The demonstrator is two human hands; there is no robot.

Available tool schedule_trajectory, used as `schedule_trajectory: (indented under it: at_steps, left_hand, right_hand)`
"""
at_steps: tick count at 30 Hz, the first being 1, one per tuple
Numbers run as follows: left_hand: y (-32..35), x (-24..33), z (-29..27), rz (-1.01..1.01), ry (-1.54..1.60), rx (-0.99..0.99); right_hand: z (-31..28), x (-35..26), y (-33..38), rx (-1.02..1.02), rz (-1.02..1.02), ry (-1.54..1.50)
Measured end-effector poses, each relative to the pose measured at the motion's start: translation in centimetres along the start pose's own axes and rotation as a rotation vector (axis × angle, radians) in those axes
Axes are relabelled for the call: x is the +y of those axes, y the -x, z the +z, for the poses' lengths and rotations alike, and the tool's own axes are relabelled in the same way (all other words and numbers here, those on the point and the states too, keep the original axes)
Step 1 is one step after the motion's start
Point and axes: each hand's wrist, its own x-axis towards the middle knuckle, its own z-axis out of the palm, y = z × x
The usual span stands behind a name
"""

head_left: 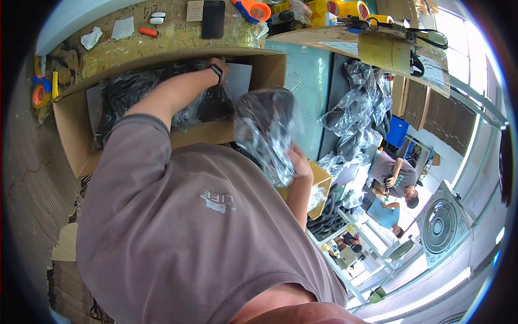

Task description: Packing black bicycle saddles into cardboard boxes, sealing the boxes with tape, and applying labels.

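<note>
A clear plastic bag with a dark, rounded item in it [265,127] hangs beside the box's right end, gripped at its lower edge by my right hand [300,163]. My left hand [219,63], with a dark band on the wrist, reaches into an open cardboard box [75,129] at its far wall. Its fingers are mostly hidden, so whether it holds anything does not show. Under my left forearm, several dark items in clear plastic [127,94] fill the box. A pale grey sheet [239,80] stands at the box's right end, next to my left hand.
Behind the box, a worn bench [178,27] carries a dark phone [213,19], an orange-and-blue tape dispenser [252,9] and an orange-red piece [148,32]. More bagged dark items [359,102] are piled at right. Other people [396,173] work farther off, near a fan [440,221].
</note>
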Motion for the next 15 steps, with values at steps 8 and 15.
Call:
schedule_trajectory:
  at_steps: [8,15]
  left_hand:
    - [10.2,5.5,9.4,-0.009,0.41,0.874]
    - [13.5,-0.4,13.0,-0.068,0.501,0.814]
  right_hand:
    - [3.9,-1.1,-15.6,-0.011,-0.086,0.303]
    - [9.8,1.1,-23.9,-0.245,-0.087,0.264]
